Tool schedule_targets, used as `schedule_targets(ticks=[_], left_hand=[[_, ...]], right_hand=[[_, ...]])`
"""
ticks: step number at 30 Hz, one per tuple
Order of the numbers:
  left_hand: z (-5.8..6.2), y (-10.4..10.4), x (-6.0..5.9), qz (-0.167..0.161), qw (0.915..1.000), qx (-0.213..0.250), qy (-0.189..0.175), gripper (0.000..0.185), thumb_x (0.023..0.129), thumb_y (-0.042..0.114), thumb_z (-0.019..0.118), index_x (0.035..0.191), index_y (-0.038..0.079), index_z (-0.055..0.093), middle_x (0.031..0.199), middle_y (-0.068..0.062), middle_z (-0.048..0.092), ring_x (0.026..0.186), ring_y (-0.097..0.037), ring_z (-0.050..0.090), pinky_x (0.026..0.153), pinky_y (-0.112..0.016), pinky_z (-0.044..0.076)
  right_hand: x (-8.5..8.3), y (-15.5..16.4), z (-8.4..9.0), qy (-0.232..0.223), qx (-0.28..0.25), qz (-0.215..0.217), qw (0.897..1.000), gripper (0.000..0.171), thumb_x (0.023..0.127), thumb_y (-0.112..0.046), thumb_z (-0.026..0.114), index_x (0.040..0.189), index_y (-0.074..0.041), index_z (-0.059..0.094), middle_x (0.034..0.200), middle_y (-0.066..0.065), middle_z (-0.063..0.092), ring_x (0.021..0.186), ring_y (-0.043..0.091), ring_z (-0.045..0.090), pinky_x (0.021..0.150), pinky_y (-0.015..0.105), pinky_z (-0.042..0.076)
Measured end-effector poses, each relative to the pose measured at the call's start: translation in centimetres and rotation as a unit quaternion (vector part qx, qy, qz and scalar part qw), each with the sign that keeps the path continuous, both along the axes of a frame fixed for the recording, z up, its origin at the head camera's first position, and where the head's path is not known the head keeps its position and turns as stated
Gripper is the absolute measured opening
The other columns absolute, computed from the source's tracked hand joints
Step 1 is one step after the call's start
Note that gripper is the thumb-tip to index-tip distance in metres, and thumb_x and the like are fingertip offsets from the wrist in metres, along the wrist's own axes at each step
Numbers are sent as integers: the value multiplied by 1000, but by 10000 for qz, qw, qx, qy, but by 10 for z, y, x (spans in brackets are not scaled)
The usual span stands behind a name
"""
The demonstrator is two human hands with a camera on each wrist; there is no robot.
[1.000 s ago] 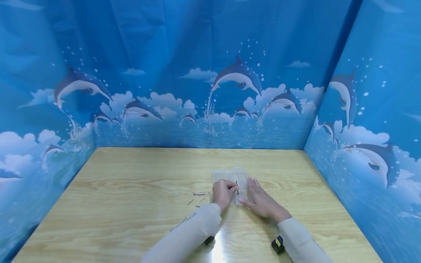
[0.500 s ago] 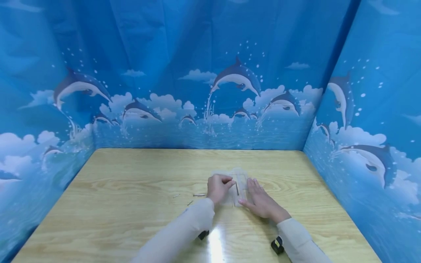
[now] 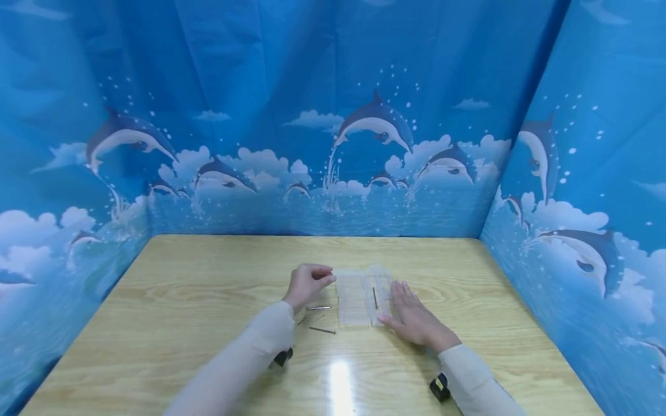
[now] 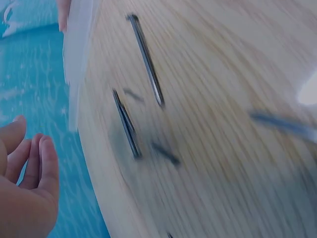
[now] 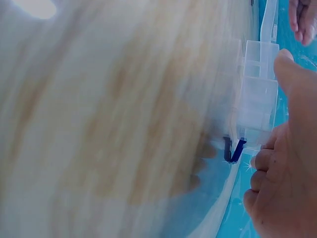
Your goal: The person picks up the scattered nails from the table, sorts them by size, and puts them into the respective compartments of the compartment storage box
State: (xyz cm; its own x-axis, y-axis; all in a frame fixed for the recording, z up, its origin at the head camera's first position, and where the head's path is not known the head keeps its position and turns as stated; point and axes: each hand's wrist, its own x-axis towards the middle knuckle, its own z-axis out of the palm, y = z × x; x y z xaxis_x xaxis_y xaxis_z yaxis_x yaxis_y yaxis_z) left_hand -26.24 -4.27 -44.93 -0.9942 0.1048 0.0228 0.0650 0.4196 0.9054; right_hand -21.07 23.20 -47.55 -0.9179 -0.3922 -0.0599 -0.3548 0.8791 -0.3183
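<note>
A clear plastic compartment box (image 3: 382, 318) lies on the table with its lid (image 3: 352, 300) folded out to the left. One nail (image 3: 375, 297) lies lengthwise in the box. My right hand (image 3: 416, 318) rests along the box's right side, fingers extended and thumb at its near end; the right wrist view shows the thumb at the compartment wall (image 5: 260, 82). Just left of the lid is my left hand (image 3: 309, 283), thumb and fingers apart, holding nothing. Below it on the table lie a long nail (image 3: 321, 330), another nail (image 3: 318, 308) and smaller ones, seen larger in the left wrist view as a headed nail (image 4: 146, 59).
The wooden table (image 3: 218, 271) is bordered at the back and sides by a blue dolphin-print curtain (image 3: 291, 115). Black wrist devices (image 3: 440, 387) sit under both sleeves. Light glares off the table (image 3: 340, 381) near the front.
My left hand has let go of the nail, which stays in the box, and has moved left past the lid, uncovering it and the nails on the table. My right hand has stayed in place.
</note>
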Motion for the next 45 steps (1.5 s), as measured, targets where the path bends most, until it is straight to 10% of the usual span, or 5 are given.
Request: schedule_targets(ticks=[16, 33, 45], left_hand=[[-10, -56, 8, -176, 9977, -394, -519, 27, 84, 13, 73, 110, 5, 70, 99, -3, 71, 89, -16, 65, 78, -31, 55], [-21, -66, 24, -576, 9909, -738, -967, 27, 76, 8, 78, 102, 9, 72, 90, 1, 70, 84, -13, 62, 81, -32, 53], [-27, -63, 28, -716, 9905, -1157, -177, 19, 74, 7, 80, 92, 8, 74, 82, 3, 70, 75, -9, 62, 75, -29, 53]], right_hand=[[-3, 1, -3, 155, 49, 44, 9999, 88, 96, -55, 43, 147, 10, 13, 155, 28, 9, 144, 41, 6, 116, 51, 13], [-2, 0, -2, 15, 54, -13, 10000, 88, 96, -56, 43, 148, 9, 12, 156, 27, 8, 145, 41, 5, 116, 51, 12], [-3, -1, -2, -43, 80, -27, 10000, 89, 96, -56, 43, 148, 9, 11, 156, 27, 8, 145, 41, 4, 116, 51, 12]])
